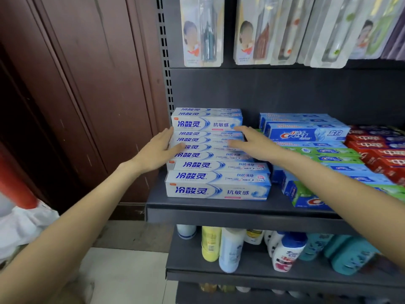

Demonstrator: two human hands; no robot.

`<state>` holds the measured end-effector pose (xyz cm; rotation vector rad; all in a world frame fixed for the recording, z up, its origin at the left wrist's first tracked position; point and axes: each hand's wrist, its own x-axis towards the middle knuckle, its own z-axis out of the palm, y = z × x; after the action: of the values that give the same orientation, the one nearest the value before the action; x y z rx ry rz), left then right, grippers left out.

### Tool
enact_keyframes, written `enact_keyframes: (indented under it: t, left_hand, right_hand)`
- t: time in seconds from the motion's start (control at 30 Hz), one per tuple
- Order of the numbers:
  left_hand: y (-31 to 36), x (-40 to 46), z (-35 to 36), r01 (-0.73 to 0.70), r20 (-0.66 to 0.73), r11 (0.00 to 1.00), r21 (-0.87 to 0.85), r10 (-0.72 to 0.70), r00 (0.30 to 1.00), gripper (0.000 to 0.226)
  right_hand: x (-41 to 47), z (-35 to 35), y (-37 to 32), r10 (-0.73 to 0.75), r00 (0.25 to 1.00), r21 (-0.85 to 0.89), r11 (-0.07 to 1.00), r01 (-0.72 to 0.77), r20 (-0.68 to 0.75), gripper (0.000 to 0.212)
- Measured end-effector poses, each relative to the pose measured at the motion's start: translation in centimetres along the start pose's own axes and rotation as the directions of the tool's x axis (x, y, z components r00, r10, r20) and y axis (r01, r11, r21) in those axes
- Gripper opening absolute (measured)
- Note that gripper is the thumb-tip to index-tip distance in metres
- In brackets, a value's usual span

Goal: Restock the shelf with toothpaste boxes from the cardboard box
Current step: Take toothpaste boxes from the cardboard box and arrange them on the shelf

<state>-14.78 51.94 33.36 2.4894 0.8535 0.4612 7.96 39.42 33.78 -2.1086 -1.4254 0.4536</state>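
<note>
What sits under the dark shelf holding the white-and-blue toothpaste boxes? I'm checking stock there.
Under the dark shelf, plastic bottles stand: a yellow bottle, a pale blue bottle and teal bottles. The shelf covers their tops.

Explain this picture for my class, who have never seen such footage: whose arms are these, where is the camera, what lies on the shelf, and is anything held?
There is no machine here. A person wears a wide-angle camera on the head, so you look forward and down along their two bare arms. The left hand and right hand lie with straight fingers against a pile of white-and-blue toothpaste boxes on a dark shelf, at the pile's left and right sides. Neither hand has a grip on a box; they seem to be squaring the pile. Beside it lie Crest boxes and red boxes. Toothbrush packs hang above; bottles stand below. The cardboard box is not in view.
</note>
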Motion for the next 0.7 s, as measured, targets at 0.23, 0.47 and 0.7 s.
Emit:
enact_keyframes:
  t: [0.23, 0.47, 0.7]
  left_hand:
    - [-1.5, -4.4, 0.8, -0.020, 0.086, 0.998, -0.063, 0.026, 0.996, 0.120]
    - [0.0, -5.5, 2.5, -0.124, 0.171, 0.955, 0.268, 0.080, 0.982, 0.109]
    - [-0.2, -5.4, 1.6, -0.129, 0.200, 0.945, 0.299, 0.070, 0.977, 0.107]
  right_hand:
    - [-7.5, 0.0, 0.9, -0.062, 0.990, -0.148, 0.986, 0.081, 0.129, 0.095]
    - [-8.8, 1.9, 0.7, -0.098, 0.967, -0.291, 0.942, 0.166, 0.234, 0.103]
    - [-7.8, 3.1, -0.1, -0.115, 0.967, -0.319, 0.929, 0.186, 0.229, 0.099]
